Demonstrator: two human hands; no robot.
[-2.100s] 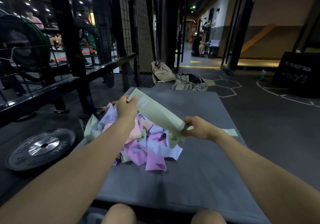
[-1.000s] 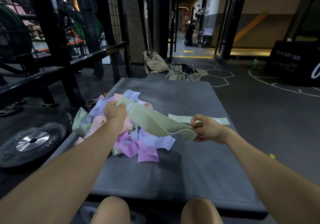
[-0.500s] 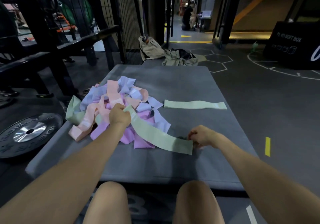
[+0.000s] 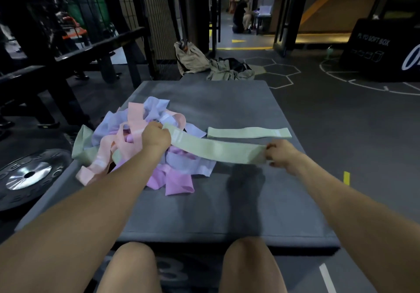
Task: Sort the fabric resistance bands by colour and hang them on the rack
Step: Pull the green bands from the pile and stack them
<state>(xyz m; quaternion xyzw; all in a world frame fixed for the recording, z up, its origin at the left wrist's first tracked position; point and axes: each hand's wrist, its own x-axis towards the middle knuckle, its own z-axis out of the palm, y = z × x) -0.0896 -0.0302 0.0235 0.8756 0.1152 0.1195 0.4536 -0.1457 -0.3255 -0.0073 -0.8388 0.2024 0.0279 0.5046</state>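
Here, our left grip (image 4: pixel 156 136) and right grip (image 4: pixel 280 154) each pinch one end of a green band (image 4: pixel 218 150), stretched above the grey mat (image 4: pixel 227 206). Second green band (image 4: pixel 248 132) flat near the far-right edge; mixed pile (image 4: pixel 141 143) left.

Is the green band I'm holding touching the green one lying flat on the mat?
Apart. The head view shows bare mat between the held green band and the flat green band.

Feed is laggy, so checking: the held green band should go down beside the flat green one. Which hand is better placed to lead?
Probably the right hand: it pinches the held green band's end nearest the flat green band. The left hand grips the other end over the mixed pile.
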